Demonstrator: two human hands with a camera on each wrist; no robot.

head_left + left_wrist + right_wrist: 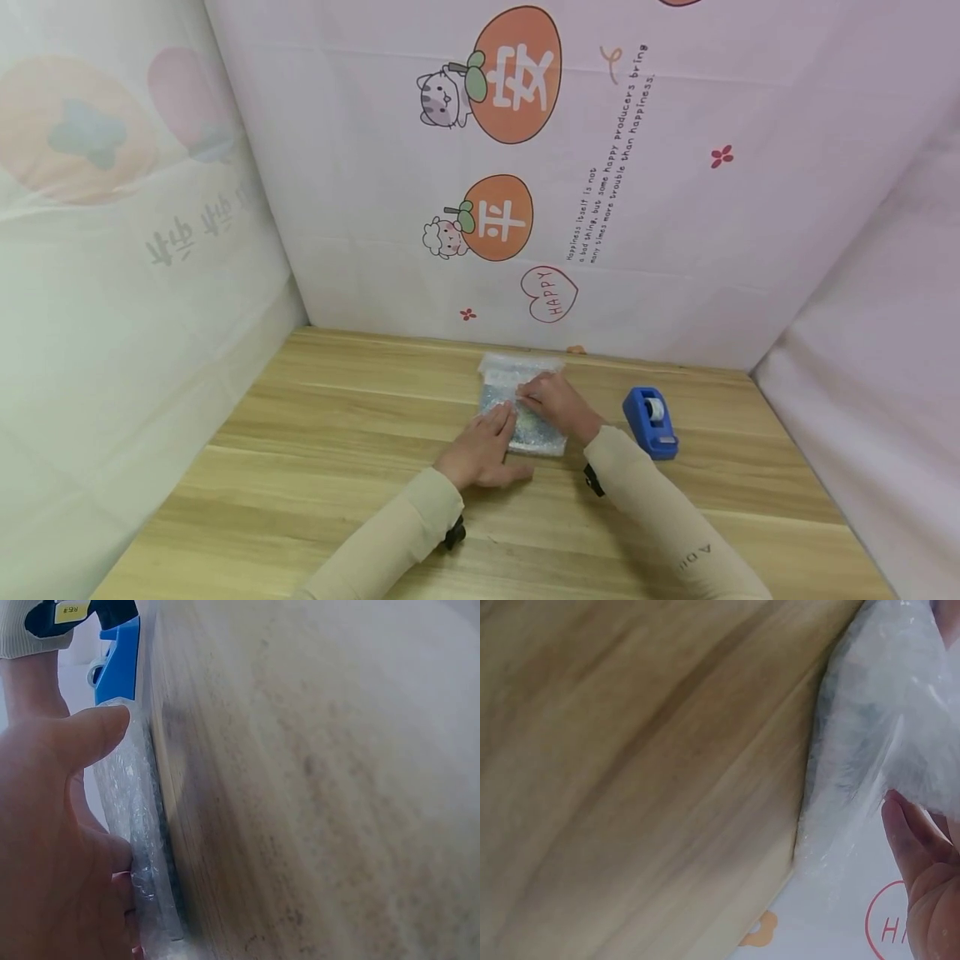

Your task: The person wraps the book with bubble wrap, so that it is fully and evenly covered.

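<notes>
A flat package in clear bubble wrap lies on the table near its back edge. My left hand rests on the package's left side with its fingers extended and thumb spread towards the near edge. In the left wrist view, the thumb of the left hand sits by the bubble wrap. At the upper middle, my right hand has its fingers bent and pinches the wrap. The right wrist view shows the right hand at creased bubble wrap; its other fingertips are partly hidden.
A blue tape dispenser with a roll of tape stands to the right of the package. The wooden table meets a printed white cloth at the back, and pale cloth walls rise on both sides.
</notes>
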